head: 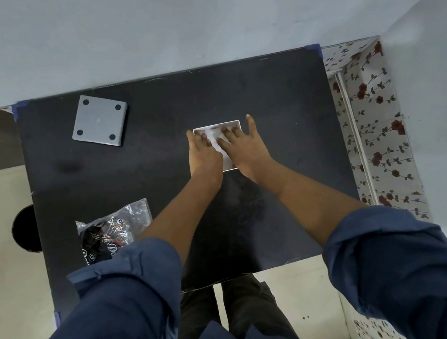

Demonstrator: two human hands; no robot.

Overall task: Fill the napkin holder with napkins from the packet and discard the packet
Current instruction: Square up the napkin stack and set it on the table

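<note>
A white square napkin holder (234,123) sits on the black table, right of centre, with white napkins (215,137) lying inside it. My left hand (202,153) and my right hand (244,144) both lie flat on the napkins, fingers spread and pressing down into the holder. They cover most of the stack. The crumpled plastic packet (114,229), clear with black and gold print, lies at the front left of the table, apart from both hands.
A grey square lid or base (99,120) with round black feet lies upside down at the back left. The black table (278,96) stands against a pale wall. A floral-papered ledge (374,128) runs along the right. A dark round object (25,230) sits on the floor left.
</note>
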